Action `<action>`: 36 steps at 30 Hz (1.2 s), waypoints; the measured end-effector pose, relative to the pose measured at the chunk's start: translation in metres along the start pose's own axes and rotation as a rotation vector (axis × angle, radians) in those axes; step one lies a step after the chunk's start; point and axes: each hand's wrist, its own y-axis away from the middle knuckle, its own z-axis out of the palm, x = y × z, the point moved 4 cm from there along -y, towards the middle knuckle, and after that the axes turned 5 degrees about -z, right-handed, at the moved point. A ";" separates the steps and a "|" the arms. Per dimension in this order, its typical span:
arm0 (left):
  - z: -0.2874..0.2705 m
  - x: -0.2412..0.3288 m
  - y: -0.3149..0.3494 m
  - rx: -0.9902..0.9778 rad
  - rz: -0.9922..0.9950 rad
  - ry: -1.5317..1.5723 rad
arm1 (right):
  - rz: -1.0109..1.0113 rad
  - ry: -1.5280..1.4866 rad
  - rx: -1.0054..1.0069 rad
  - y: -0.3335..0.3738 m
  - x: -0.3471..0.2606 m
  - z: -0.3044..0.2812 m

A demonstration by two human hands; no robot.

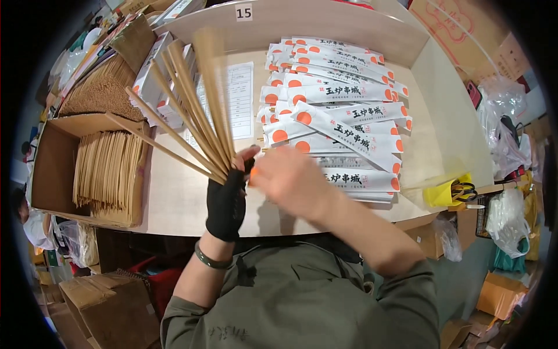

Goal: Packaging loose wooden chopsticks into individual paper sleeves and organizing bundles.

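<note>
My left hand (226,200), in a black fingerless glove, grips a fanned bunch of wooden chopsticks (186,104) that points up and to the left. My right hand (288,177) is bare and blurred, right beside the left hand at the base of the bunch; whether it holds a stick or a sleeve I cannot tell. Just behind it lies a pile of white paper chopstick sleeves with orange dots (337,104), stacked on the pale table (174,198).
A cardboard box of loose chopsticks (107,168) stands at the left, with more bundles (102,93) behind it. A printed sheet (238,99) lies mid-table. Yellow-handled scissors (459,189) sit at the right edge. Cardboard boxes and plastic bags surround the table.
</note>
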 end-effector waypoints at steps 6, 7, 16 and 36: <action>-0.083 -0.004 0.007 0.384 0.017 -0.538 | 0.609 0.179 -0.371 0.074 0.097 -0.022; -0.075 -0.011 0.008 0.434 0.009 -0.547 | 0.619 0.180 -0.373 0.082 0.104 -0.017; -0.079 -0.028 0.018 0.519 -0.118 -0.503 | 0.202 0.105 -0.430 0.067 -0.013 0.014; -0.098 0.003 0.059 0.355 -0.183 -0.642 | 0.785 -0.438 0.090 0.082 0.012 -0.006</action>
